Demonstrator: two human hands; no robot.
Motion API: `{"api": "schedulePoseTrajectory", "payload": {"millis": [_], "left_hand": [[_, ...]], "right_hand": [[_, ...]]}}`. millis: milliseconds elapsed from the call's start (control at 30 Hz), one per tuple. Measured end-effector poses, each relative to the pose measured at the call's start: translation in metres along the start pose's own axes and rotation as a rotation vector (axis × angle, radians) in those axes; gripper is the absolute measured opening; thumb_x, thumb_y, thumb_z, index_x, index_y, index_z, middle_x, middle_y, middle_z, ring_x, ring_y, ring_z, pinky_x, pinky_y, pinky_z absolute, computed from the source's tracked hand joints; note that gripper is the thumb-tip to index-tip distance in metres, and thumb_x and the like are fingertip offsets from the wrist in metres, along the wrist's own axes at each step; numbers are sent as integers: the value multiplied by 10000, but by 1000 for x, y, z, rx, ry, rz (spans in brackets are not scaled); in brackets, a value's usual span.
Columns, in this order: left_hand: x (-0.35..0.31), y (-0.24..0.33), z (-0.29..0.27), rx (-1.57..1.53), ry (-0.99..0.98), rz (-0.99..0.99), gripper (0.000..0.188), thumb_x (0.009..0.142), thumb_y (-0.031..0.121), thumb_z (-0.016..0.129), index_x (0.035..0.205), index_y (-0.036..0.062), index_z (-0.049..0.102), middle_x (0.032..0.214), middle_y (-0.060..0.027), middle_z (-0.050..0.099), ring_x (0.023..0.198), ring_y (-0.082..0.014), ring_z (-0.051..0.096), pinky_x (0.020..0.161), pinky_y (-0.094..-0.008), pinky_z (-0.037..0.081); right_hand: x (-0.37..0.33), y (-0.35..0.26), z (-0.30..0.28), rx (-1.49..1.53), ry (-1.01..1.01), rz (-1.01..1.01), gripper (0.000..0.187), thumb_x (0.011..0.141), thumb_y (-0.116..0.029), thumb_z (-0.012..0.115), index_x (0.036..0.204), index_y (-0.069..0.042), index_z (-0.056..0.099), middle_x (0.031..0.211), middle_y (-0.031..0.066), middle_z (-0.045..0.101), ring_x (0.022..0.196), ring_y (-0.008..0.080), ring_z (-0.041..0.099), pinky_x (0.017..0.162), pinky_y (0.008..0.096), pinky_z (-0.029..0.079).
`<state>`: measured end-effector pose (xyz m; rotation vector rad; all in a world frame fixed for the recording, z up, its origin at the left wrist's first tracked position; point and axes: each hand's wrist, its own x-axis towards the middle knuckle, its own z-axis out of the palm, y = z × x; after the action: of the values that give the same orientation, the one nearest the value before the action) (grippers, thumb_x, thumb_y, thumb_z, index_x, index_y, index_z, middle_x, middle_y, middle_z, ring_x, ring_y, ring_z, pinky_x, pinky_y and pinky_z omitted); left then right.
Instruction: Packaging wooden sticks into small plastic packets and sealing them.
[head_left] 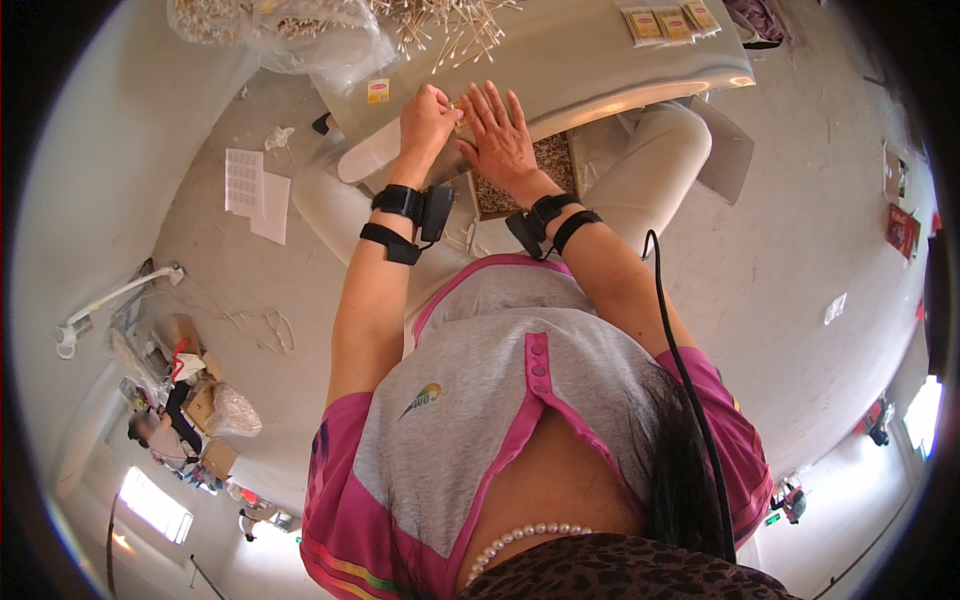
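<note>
My left hand (428,122) is closed in a pinch at the near edge of the table (560,55). A small yellow piece, seemingly a card or label (457,113), shows at its fingertips and is partly hidden. Beside it, my right hand (497,135) lies palm down with fingers stretched out, its thumb side close to that piece. A small yellow-and-white label (377,91) rests on the table left of my hands. Beyond them is a loose heap of cotton swabs (440,30).
Clear plastic bags (330,45) of swabs lie at the far left of the table. Several flat swab packs (672,24) with yellow labels sit far right. Below the edge, between my knees, stands a box (574,165) full of small sticks. White sheets (258,195) lie on the floor.
</note>
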<state>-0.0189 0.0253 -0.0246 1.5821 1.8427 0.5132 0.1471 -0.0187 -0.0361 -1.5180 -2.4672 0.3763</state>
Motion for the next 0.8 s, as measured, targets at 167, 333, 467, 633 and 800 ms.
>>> {"api": "schedulePoseTrajectory", "payload": {"millis": [167,333,467,633,800], "left_hand": [[-9,-3,-25,41,235,11,330,852,209,799,1054,18,622,816,-104,701,728,-258,697,689,-387,555],[-47,-25,-35,113,289,119,288,912,133,700,1167,40,605,1013,-136,670,950,-304,655,842,-413,526],[-75,-32,-25,138,313,208,331,921,92,660,1240,52,581,1150,-144,651,1097,-330,606,955,-445,476],[-99,-33,-18,130,399,132,402,941,141,647,1333,86,579,1321,-133,625,1259,-353,536,1085,-489,372],[-121,-41,-21,139,429,125,437,940,124,641,1369,96,564,1377,-114,602,1309,-337,507,1116,-479,342]], "right_hand": [[0,0,2,-12,4,-4,782,998,-523,534,1595,-65,323,1683,97,258,1579,298,154,1281,516,79],[-1,0,2,-27,3,0,782,1007,-533,519,1593,-53,323,1682,103,255,1578,318,152,1276,527,86],[1,0,3,-30,11,-2,783,1011,-526,512,1597,-48,310,1683,106,254,1579,327,144,1272,539,84],[4,0,7,-28,20,-22,789,1009,-514,516,1602,-42,295,1685,109,249,1580,332,140,1272,539,80],[4,-3,11,-99,-13,23,806,1011,-538,486,1610,-44,273,1694,115,226,1585,335,112,1281,517,60]]}}
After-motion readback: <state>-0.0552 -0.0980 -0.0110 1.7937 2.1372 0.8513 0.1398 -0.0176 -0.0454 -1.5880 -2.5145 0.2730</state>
